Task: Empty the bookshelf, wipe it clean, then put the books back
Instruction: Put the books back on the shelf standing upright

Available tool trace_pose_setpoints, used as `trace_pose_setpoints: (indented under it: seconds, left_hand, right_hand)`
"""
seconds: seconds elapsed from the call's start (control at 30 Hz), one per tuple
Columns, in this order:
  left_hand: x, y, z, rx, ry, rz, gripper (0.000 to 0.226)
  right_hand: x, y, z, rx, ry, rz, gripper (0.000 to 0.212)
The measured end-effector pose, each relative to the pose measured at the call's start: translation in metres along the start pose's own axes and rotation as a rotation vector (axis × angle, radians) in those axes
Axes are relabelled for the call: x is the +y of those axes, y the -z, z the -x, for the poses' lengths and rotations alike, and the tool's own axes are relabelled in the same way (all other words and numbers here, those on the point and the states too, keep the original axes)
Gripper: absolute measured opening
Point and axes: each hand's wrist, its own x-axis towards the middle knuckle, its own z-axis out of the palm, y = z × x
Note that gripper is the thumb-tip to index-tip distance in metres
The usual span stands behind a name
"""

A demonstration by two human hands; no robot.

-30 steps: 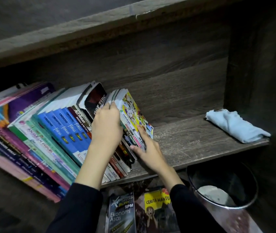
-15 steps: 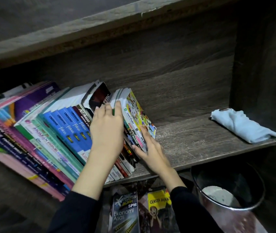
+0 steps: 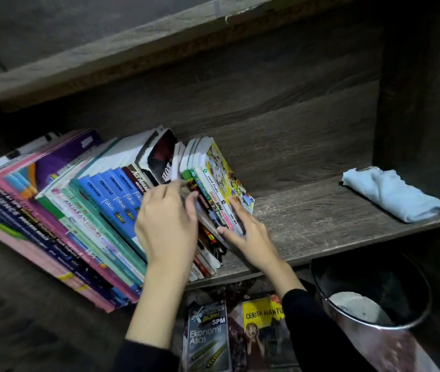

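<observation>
A long row of books (image 3: 100,208) leans to the left on the wooden shelf (image 3: 320,224). At its right end stand a few thin comic books (image 3: 220,181) with a colourful cover. My left hand (image 3: 167,224) lies over the spines in the middle, its fingertips hooked round the spines of thin books just left of the comics. My right hand (image 3: 251,237) presses straight fingers against the comics' cover, thumb under their lower spines. A folded light-blue cloth (image 3: 393,194) lies at the shelf's right end.
Under the shelf stands a dark metal bin (image 3: 369,294) with something pale inside. To the left of the bin, two books (image 3: 208,336) lie on the floor. The upper shelf board (image 3: 159,47) hangs overhead, and a side panel (image 3: 417,103) closes the right.
My left hand has slid down the spines and its fingers have curled onto the thin books. My right hand stays against the comics, which now stand a little more upright.
</observation>
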Motion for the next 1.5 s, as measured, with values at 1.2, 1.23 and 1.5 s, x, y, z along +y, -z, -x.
trace_pose_setpoints:
  seconds: [1.2,1.23,1.5]
  left_hand:
    - [-0.029,0.014,0.042,-0.309,0.294,0.921,0.049]
    - [-0.029,0.016,0.042,-0.31,0.293,0.924,0.048]
    - [-0.019,0.047,0.039,-0.302,0.241,1.03,0.046]
  right_hand:
    - [-0.03,-0.01,0.067,-0.133,0.098,0.047,0.081]
    - [-0.031,-0.011,0.071,-0.19,0.111,0.099,0.082]
    - [-0.057,-0.003,0.108,-0.01,0.3,0.494,0.086]
